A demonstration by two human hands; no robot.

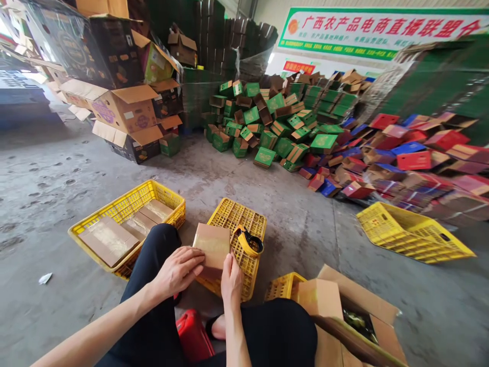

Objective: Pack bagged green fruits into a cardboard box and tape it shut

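Observation:
A small brown cardboard box (212, 242) with tape across its top rests on an upturned yellow crate (226, 210) in front of my knees. My left hand (179, 269) lies against the box's left side, fingers together and bent over its near left edge. At the right edge, my right hand (232, 280) grips the box, its thumb up along the corner. Just right of the box, a yellow and black tape dispenser (250, 241) sits on the crate.
To the left, a yellow crate (168, 189) holds several taped boxes. An open carton (359, 316) with dark packages stands at the lower right. Another yellow crate (412, 234) lies farther right. Behind are heaps of green boxes (263, 157) and red boxes (414, 160).

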